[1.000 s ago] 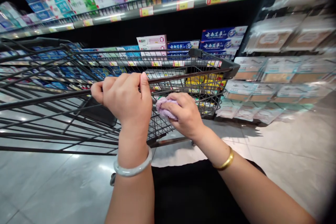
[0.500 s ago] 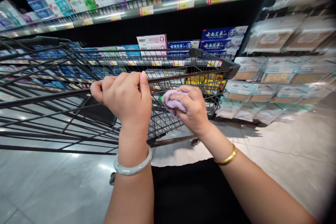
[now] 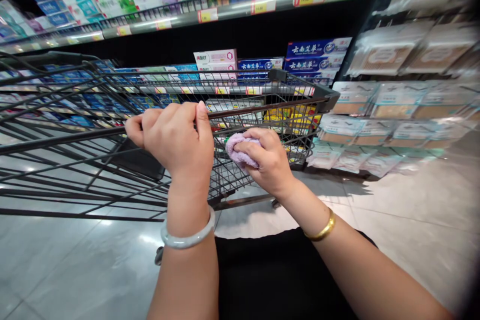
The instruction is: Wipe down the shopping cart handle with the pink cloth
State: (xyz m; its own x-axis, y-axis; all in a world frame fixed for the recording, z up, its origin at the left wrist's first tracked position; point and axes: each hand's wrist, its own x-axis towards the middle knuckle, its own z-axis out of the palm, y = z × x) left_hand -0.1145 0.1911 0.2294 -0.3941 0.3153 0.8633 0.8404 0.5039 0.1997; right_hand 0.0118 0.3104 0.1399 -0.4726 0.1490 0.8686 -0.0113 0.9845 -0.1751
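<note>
Left hand (image 3: 173, 141) wraps the cart rail (image 3: 262, 108); at its three o'clock, right hand (image 3: 269, 162) curls round purple cloth (image 3: 233, 150), likely light, soft, best gripped mid-bunch.

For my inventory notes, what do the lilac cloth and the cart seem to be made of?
Cloth: probably terry or microfibre, matte; its surface looks fuzzy and folds softly.
Cart: likely metal wire with dark coating, slightly glossy; thin bars form its mesh. Its corner piece may be plastic, looking thick and moulded.
</note>
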